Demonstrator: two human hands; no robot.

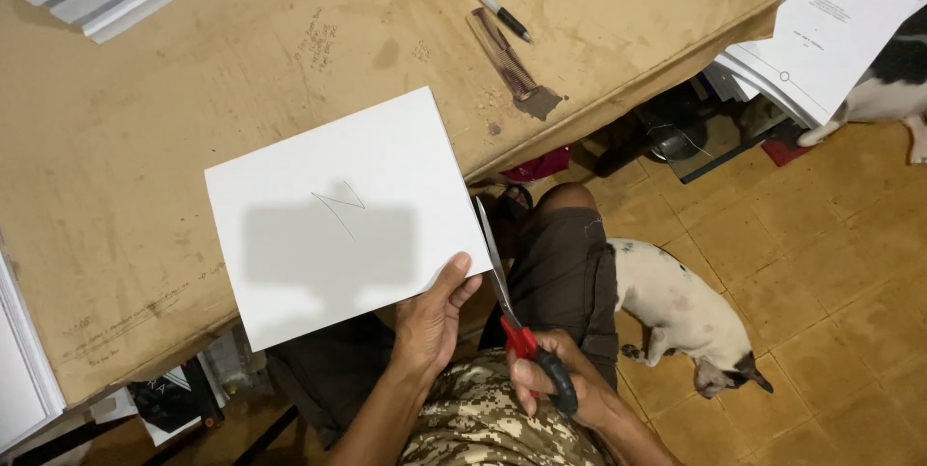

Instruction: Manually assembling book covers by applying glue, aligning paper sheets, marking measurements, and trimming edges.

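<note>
1. The left hand (432, 316) gripped the lower right corner of a white paper sheet (338, 215), thumb on top and fingers underneath.
2. The right hand (550, 384) was closed through the red-and-black handles of a pair of scissors (502, 282), with the blades pointing up and away from the body.
3. The blades lay along the right edge of the sheet, touching or just beside it; the view did not show whether they had entered the paper.
4. The long axis of the scissors ran nearly parallel to that right edge. The sheet lay to the left of the blades, and the left hand was the nearer one to it.
5. The sheet bore a thin pencilled zigzag near its middle and hung partly over the front edge of the brown table (145, 118).
6. Farther back on the table lay a brown comb (502, 53) and a pen (490, 2), well apart from the hands.
7. On the tiled floor (830, 263) just beside the person's knee lay a white spotted cat (681, 316).
</note>
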